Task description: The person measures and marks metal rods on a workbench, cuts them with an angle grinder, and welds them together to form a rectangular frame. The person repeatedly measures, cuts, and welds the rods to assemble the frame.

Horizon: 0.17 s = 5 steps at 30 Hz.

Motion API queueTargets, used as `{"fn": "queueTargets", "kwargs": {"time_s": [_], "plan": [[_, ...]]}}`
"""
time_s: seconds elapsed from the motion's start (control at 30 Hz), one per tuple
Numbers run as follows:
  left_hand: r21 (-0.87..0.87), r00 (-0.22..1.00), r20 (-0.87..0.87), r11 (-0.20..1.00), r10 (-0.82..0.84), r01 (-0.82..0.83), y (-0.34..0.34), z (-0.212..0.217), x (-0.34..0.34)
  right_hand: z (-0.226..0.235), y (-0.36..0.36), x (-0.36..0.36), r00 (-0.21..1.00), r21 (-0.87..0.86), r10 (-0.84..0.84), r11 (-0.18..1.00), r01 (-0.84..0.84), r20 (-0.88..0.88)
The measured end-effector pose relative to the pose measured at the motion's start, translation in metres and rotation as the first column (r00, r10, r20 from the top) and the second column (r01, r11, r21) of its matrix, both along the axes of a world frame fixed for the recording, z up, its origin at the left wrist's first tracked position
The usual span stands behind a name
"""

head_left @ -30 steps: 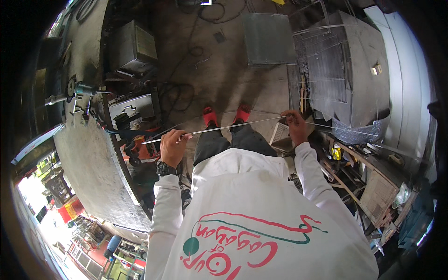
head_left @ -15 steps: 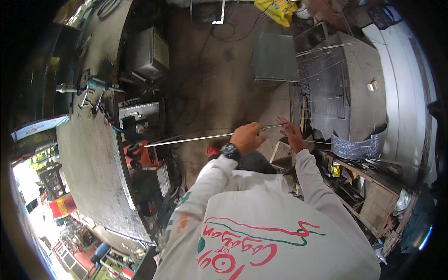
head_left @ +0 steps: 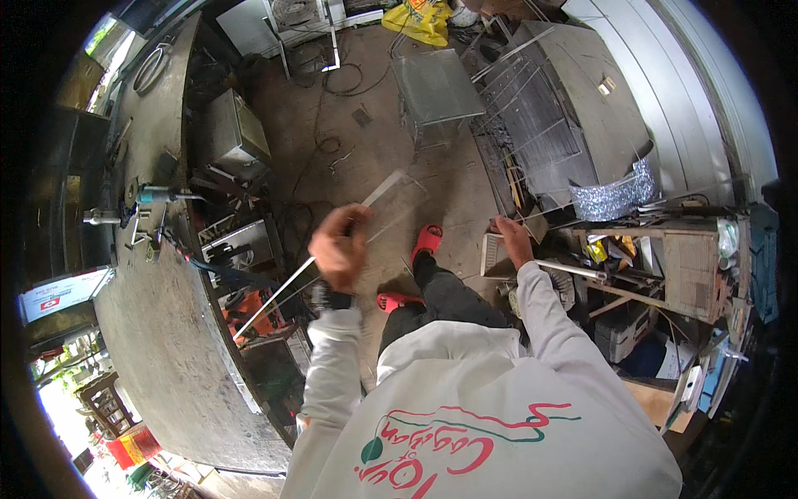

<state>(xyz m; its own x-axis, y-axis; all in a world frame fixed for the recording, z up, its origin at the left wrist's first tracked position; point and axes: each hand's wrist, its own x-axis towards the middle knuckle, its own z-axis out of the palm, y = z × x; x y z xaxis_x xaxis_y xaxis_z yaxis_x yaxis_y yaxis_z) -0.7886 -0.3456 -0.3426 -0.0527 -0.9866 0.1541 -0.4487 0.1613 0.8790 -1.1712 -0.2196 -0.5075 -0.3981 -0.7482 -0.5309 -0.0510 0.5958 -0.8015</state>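
My left hand [head_left: 341,248], a dark watch at its wrist, is closed around a thin, pale metal rod [head_left: 283,295]. The rod slants from beside the workbench at lower left up past my fist, where its upper end blurs over the floor. My right hand [head_left: 515,241] is apart from it on the right, thumb and fingers pinched together. Whatever those fingers may hold is too small to make out. Just beside the right hand stands a pale slatted box [head_left: 495,254], and a light tube [head_left: 570,269] lies behind my right wrist.
A long workbench [head_left: 158,333] runs along the left, with an angle grinder [head_left: 162,195] on it. Ahead are a grey metal stool [head_left: 439,87] and loose cables [head_left: 342,79]. At right stand a large metal panel [head_left: 582,108] and a cluttered shelf [head_left: 694,266]. My red sandals [head_left: 427,243] are below.
My left hand has moved left, away from the right hand, carrying the rod, which now tilts more steeply. The view has shifted, and both my feet now show.
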Motion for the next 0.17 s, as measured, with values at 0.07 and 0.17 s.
{"fn": "queueTargets", "kwargs": {"time_s": [0.07,0.17], "plan": [[0.146,0.976,-0.214,0.989,0.042,-0.010,0.009,0.037,0.036,0.002,0.020,0.011,0.997,0.016,0.045,0.999,-0.044,-0.058],[0.101,0.974,-0.214,0.993,0.081,-0.060,0.050,0.084,0.109,0.003,0.016,0.028,0.997,-0.142,-0.010,0.990,-0.001,-0.076]]}}
